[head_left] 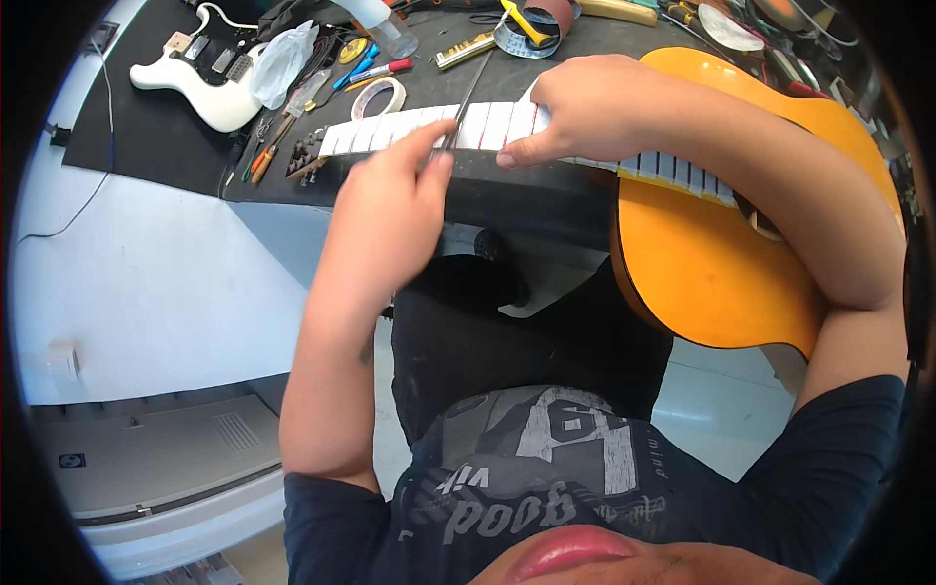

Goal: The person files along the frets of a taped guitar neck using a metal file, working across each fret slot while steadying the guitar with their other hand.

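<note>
An acoustic guitar (712,268) with an orange-yellow top lies along the bench's near edge, its body to the right and headstock to the left. White tape (390,129) covers much of its fretboard between the frets. My left hand (395,200) is closed in a pinch on a thin dark file (472,90), which slants across the neck and points away from me. My right hand (595,107) wraps the neck nearer the body, thumb on the near side; its other fingers are mostly hidden. The right forearm passes over the guitar's body and partly covers the soundhole.
On the dark bench (136,117) are a white electric guitar body (200,97), a plastic bag (285,66), a tape roll (378,97), markers (380,73) and screwdrivers (273,146). Beyond the neck stand a clear bottle (390,34) and a sandpaper roll (546,21).
</note>
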A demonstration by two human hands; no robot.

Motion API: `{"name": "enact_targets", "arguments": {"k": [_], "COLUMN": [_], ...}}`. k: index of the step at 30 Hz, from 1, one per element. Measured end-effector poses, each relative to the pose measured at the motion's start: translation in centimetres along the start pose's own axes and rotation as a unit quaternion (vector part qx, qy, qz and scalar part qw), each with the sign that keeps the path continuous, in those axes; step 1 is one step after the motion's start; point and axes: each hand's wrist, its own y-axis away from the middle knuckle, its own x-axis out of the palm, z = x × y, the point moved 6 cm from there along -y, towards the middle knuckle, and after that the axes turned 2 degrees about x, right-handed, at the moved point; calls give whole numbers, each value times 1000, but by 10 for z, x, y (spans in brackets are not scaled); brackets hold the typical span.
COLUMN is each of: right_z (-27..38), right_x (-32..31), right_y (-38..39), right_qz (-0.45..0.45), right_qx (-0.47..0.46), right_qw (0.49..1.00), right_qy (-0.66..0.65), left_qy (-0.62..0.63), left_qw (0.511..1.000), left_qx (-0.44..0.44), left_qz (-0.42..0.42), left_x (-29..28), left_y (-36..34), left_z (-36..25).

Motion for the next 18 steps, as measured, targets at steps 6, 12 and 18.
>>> {"name": "enact_targets", "arguments": {"k": [6, 12, 18], "right_z": [9, 3, -6], "right_x": [-2, -1, 8], "right_y": [-2, -3, 1], "right_qz": [46, 12, 16], "right_qx": [25, 13, 23], "right_qw": [999, 1000, 1000], "right_qy": [9, 16, 0], "left_qy": [32, 17, 67], "left_qw": [998, 1000, 997], "left_qx": [-46, -13, -27], "left_qz": [-21, 6, -9], "left_x": [8, 2, 14], "left_y": [122, -4, 91], "left_z": [18, 3, 14]}}
